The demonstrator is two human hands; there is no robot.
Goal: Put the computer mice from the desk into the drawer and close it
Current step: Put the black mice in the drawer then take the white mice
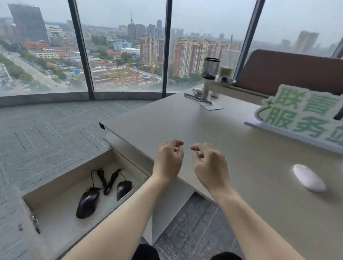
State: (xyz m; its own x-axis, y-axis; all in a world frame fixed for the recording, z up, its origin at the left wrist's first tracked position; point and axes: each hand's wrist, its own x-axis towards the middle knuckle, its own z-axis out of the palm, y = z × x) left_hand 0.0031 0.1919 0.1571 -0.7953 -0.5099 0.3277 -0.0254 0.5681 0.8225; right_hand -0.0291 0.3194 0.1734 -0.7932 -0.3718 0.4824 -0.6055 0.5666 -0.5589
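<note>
Hovering empty, both hands (189, 163) half-curled over the beige desk (186, 120); grey carpet (40, 125), city windows (121, 40) beyond.

Three computer mice in view — two black corded mice, the larger (87, 204) and the smaller (124, 189), lying in the one open drawer (48, 187) below the desk's left edge, and one white mouse (309, 180) near the right edge of the single desk (186, 118). Two bare hands, the left hand (168, 160) and the right hand (210, 166), are raised over the desk's near edge, neither holding anything. One green-and-white sign (303, 117) stands toward the far right side. One mesh cup (210, 68) stands at the far corner — the small items around it are too blurred to count.
</note>
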